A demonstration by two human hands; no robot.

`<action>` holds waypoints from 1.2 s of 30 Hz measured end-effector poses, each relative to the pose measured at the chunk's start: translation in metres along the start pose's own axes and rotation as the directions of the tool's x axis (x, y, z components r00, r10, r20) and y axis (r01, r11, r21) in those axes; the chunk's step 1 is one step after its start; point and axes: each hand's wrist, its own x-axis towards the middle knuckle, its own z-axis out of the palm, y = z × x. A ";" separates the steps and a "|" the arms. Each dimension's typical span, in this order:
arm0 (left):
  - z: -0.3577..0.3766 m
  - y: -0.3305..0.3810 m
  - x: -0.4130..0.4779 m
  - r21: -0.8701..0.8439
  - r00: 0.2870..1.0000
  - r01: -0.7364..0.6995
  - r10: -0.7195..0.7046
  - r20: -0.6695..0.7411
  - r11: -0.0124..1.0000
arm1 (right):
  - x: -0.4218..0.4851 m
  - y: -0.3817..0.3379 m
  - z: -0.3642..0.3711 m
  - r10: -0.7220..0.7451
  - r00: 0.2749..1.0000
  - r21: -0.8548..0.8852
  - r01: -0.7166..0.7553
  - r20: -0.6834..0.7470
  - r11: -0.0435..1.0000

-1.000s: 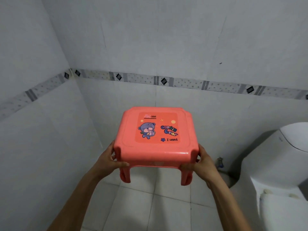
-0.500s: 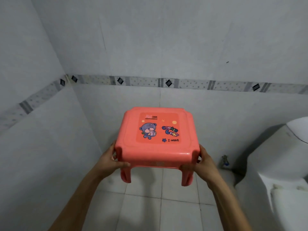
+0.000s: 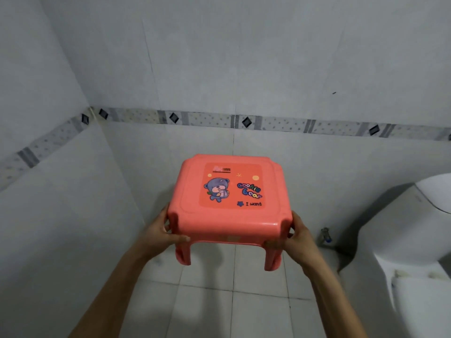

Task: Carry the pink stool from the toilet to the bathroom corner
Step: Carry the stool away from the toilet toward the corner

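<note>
- Our left hand (image 3: 159, 234) grips the pink stool (image 3: 230, 198) on its left edge, our right hand (image 3: 296, 236) on the right.
- Stool upright, in the air above the floor (image 3: 207, 311).
- Toilet (image 3: 402, 252) to the right, wall corner (image 3: 107, 152) front-left.

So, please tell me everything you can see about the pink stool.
The pink stool looks like glossy moulded plastic: a square seat with rounded corners and short legs. A cartoon bear sticker on top reads "cookie bear" and "I want". It is upright and level, in the air above the tiled floor. The left hand and right hand grip its opposite sides.
</note>
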 end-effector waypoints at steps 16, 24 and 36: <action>0.021 -0.005 0.021 -0.012 0.997 0.023 -0.024 -0.068 1.000 | 0.033 -0.001 -0.023 -0.029 0.998 -0.043 0.031 0.054 0.999; -0.006 -0.007 0.030 0.021 0.996 0.005 -0.003 -0.092 1.000 | 0.048 -0.017 0.001 -0.008 0.997 -0.045 0.011 0.078 0.999; -0.077 0.000 0.070 0.041 0.999 -0.017 0.018 -0.035 0.999 | 0.071 -0.052 0.064 0.003 1.000 -0.040 -0.002 0.013 0.999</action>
